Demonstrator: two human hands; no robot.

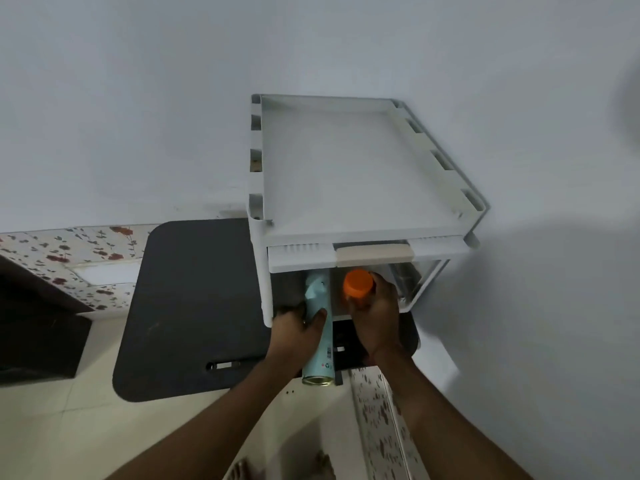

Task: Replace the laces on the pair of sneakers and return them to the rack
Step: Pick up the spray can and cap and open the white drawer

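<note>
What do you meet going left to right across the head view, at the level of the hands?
Dark mat → left hand → light blue can → orange-capped bottle → right hand → grey wall.

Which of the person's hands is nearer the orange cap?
The right hand. It grips the container just under the round orange plastic cap; the left hand is off to the side, holding the pale blue spray can.

A plain grey wall (138,98) fills the upper view. Below lies a pale tiled floor (52,427), with a floral-patterned ledge (69,244) at left.
</note>
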